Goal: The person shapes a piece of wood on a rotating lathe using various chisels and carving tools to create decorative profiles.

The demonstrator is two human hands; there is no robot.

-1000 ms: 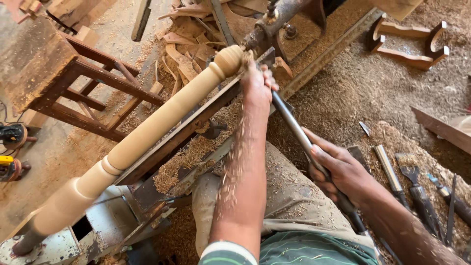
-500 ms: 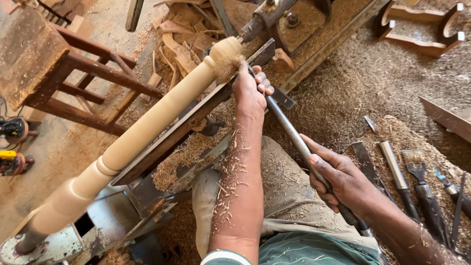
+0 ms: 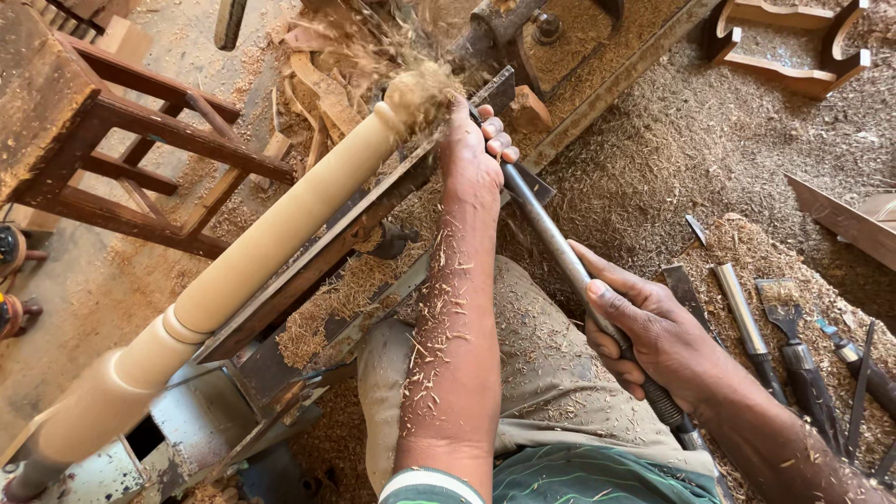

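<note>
A long pale turned wooden spindle (image 3: 280, 233) lies on a lathe, running from lower left to upper middle. My left hand (image 3: 476, 154) rests on the metal tool rest (image 3: 355, 238) and pins the steel shaft of a long turning chisel (image 3: 560, 252) against the spindle's rounded far end. Wood chips (image 3: 425, 89) fly off there. My right hand (image 3: 653, 331) grips the chisel's handle end near my lap. My left forearm is covered with shavings.
Several spare chisels (image 3: 765, 336) lie on the sawdust to the right. A dark wooden stool frame (image 3: 149, 140) stands at upper left. Wooden brackets (image 3: 793, 47) lie at upper right, the lathe headstock (image 3: 504, 33) at top, and a plank (image 3: 840, 219) at right.
The chisel tip has stayed at the spindle's far end. More shavings now spray up there than before. The view has shifted slightly; both hands keep their grip.
</note>
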